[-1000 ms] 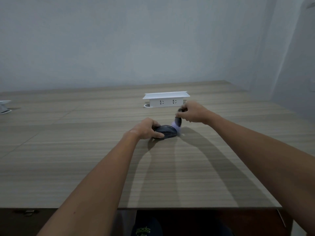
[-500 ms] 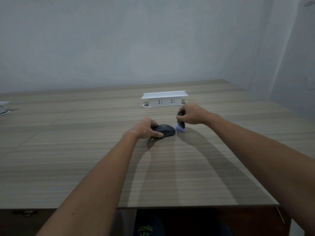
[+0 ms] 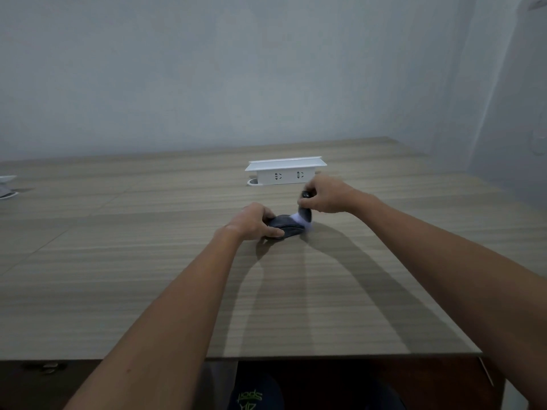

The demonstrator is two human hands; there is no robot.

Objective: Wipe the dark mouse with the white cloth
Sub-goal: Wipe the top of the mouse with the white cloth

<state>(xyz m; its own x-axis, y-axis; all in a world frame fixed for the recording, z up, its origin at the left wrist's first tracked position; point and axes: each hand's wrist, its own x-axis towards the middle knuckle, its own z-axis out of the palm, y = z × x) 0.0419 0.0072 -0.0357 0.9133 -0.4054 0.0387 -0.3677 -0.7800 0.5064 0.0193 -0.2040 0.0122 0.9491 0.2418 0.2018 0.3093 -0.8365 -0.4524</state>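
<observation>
The dark mouse [image 3: 286,226] lies on the wooden table [image 3: 177,261], a little past its middle. My left hand [image 3: 251,221] grips the mouse from its left side, thumb along the near edge. My right hand [image 3: 325,196] is pinched around a small bundle, dark at the top, with the white cloth [image 3: 303,220] hanging below it. The cloth touches the far right end of the mouse. Which part of the bundle is cloth and which is something else I cannot tell.
A white socket box [image 3: 285,171] stands upright on the table just behind my hands. A pale object [image 3: 7,186] sits at the far left edge. The table's front edge [image 3: 296,357] runs close to me; a wall rises behind the table.
My right hand has slid the cloth a short way to the right and then back left against the mouse's end. The left hand and the mouse have stayed put.
</observation>
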